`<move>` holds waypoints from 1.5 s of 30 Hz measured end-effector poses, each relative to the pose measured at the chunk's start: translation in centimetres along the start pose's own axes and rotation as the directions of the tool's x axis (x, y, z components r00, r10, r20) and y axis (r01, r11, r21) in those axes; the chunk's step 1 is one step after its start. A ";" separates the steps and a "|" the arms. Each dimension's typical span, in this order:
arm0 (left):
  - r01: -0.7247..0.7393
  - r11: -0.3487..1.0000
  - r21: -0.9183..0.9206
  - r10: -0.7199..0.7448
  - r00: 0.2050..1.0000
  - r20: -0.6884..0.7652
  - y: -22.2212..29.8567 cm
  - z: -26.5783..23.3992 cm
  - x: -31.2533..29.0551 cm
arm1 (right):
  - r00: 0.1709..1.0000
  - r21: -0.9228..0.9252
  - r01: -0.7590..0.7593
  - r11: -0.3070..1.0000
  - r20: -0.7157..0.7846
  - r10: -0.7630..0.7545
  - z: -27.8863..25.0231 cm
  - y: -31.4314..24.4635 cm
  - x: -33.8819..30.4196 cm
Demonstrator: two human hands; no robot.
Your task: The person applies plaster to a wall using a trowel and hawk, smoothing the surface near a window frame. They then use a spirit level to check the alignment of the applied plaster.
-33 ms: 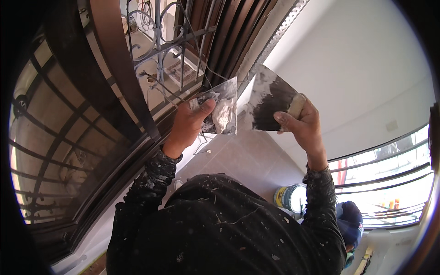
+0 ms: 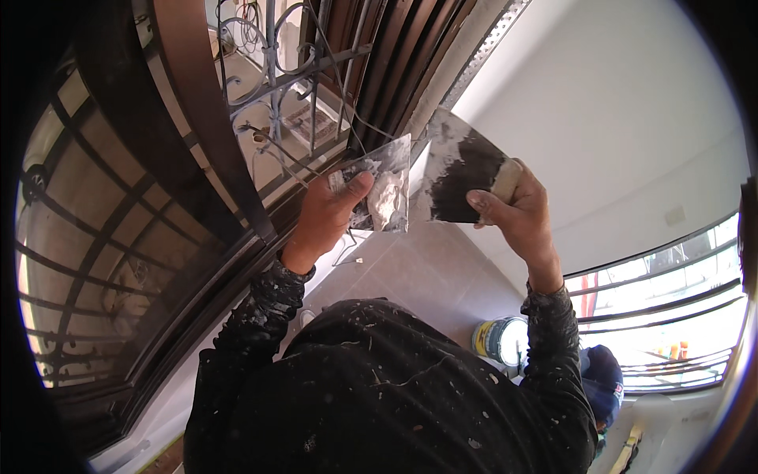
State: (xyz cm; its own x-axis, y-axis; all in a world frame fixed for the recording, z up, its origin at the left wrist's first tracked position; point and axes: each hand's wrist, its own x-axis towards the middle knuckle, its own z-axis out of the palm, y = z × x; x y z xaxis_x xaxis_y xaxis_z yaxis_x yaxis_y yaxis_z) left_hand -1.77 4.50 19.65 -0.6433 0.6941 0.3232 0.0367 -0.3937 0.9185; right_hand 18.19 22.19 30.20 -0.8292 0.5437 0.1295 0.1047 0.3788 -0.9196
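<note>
My left hand [image 2: 325,213] is closed around one broad putty knife [image 2: 362,207], its thumb pressed on the blade. A lump of whitish putty [image 2: 385,202] sits on that blade beside the thumb. In my right hand [image 2: 523,213] is a wider putty knife [image 2: 462,182], gripped by its pale handle [image 2: 507,180]. Its dark blade carries grey putty smears along the far and left edges. The two blades face each other, close together; whether they touch I cannot tell.
Left stands a dark window frame [image 2: 209,118] with glass and a scrolled metal grille [image 2: 272,87]. A white wall [image 2: 624,134] rises at right, edged by a perforated metal strip [image 2: 482,55]. A bucket [image 2: 499,340] is on the tiled floor [image 2: 410,268]. A person in a dark cap [image 2: 602,383] is lower right.
My right hand and its putty knife have shifted slightly left, toward the other blade. My left hand has barely moved.
</note>
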 end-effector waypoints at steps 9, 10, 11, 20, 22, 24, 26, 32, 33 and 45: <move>-0.040 0.999 -0.031 0.039 0.998 -0.039 -0.1 -0.2 -0.8 | 0.991 -0.220 -0.012 0.975 -0.136 -0.019 1.6 0.9 2.2; -0.024 0.999 -0.037 0.023 0.999 -0.041 -0.2 -0.6 -0.9 | 0.985 -0.203 0.071 0.977 -0.141 -0.101 1.3 1.8 2.6; -0.005 0.999 -0.047 0.003 0.999 -0.046 -0.3 -1.1 -0.9 | 0.975 -0.233 0.041 0.972 -0.202 -0.090 0.8 2.8 3.4; 0.028 0.991 -0.131 -0.036 0.997 -0.061 -1.3 -1.8 -0.6 | 0.997 0.047 0.072 0.996 -0.030 -0.071 1.7 2.0 4.5; -0.023 1.000 -0.021 0.022 0.998 -0.066 -1.1 -1.8 -0.5 | 0.996 0.070 0.082 0.994 0.038 -0.084 2.7 0.5 3.8; -0.013 0.998 0.068 0.016 0.999 -0.050 -0.8 -2.0 -0.6 | 0.999 0.024 0.040 0.999 0.023 -0.040 4.4 0.2 3.9; -0.012 0.996 0.092 0.017 0.998 -0.059 -0.8 -2.0 -0.7 | 0.999 -0.040 0.045 0.998 0.018 -0.044 5.7 0.7 4.0; 0.072 0.986 -0.147 -0.084 0.993 -0.080 -0.9 -2.6 -0.8 | 1.000 0.169 0.016 0.985 -0.015 -0.014 4.0 1.9 3.1; 0.024 0.980 -0.200 -0.047 0.993 -0.110 -1.0 -2.5 -0.6 | 0.999 0.333 -0.007 0.943 0.041 -0.007 3.8 2.1 2.8; 0.255 0.729 -0.635 -0.267 0.961 0.079 -1.8 -2.8 -1.2 | 0.978 0.379 0.067 0.923 -0.210 0.015 3.9 5.5 3.4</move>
State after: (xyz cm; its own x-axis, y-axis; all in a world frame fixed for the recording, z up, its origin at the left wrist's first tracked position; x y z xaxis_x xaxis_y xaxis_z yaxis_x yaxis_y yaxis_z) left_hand -3.21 2.69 17.02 -0.5671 0.8194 0.0835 -0.6230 -0.4931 0.6072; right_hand 13.82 23.16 24.17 -0.6936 0.6946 0.1909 -0.1674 0.1023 -0.9806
